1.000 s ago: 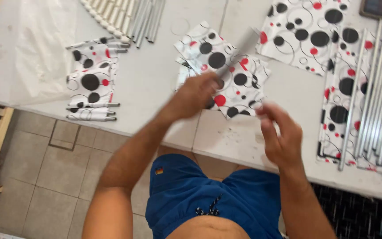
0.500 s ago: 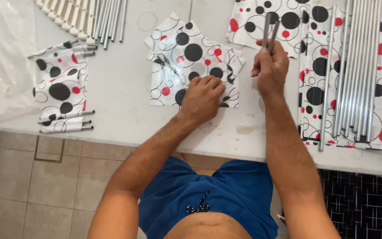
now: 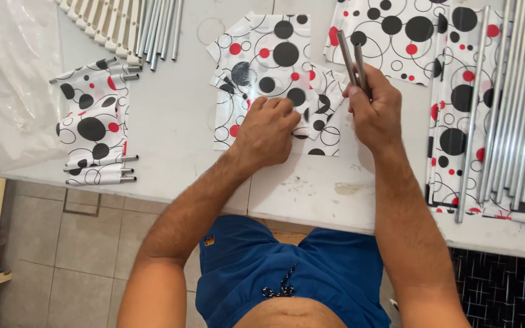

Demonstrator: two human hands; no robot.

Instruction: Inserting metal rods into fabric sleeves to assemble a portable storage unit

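My left hand (image 3: 267, 129) presses down on a white sheet printed with black and red circles (image 3: 262, 61) in the middle of the white table (image 3: 171, 121). Its fingers pinch the sheet's folded edge. My right hand (image 3: 375, 115) is closed around two thin grey metal rods (image 3: 352, 59) that point up and away from me, just right of the sheet.
A finished panel of the same print with rods through it (image 3: 95, 130) lies at the left. A bundle of metal rods (image 3: 518, 109) rests on more printed sheet at the right. More rods (image 3: 153, 27) lie at the top left, clear plastic (image 3: 7, 85) at far left.
The left hand has stayed on the printed sheet. The right hand with the two rods has come down and closer to the sheet's right edge.
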